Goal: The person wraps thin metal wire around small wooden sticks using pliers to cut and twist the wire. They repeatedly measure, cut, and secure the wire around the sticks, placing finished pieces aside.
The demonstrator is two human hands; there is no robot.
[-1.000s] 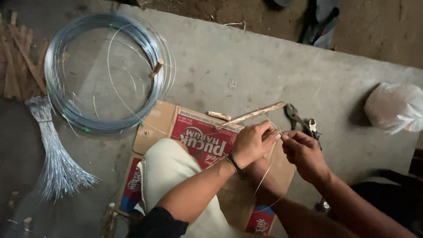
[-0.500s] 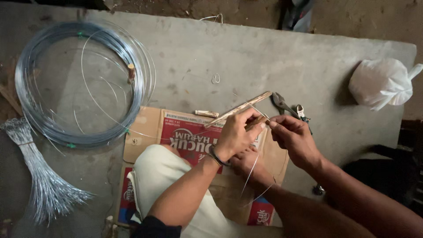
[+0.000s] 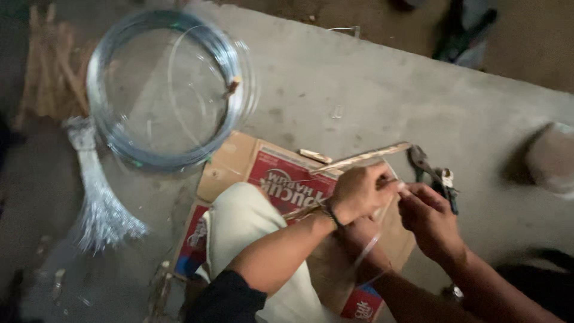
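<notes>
Head camera is showing the left hand and right hand pinching a thin wire above the cardboard, beside a wooden stick; keeping the wire taut should help.

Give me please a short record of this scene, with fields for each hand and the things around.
left hand: grips a thin wooden stick
right hand: pinches a thin wire at the stick
under the hands: flattened cardboard box on a concrete floor
wire coil: lies on the floor, upper left
cut wire bundle: left of the box
pliers: beside the right hand
</notes>
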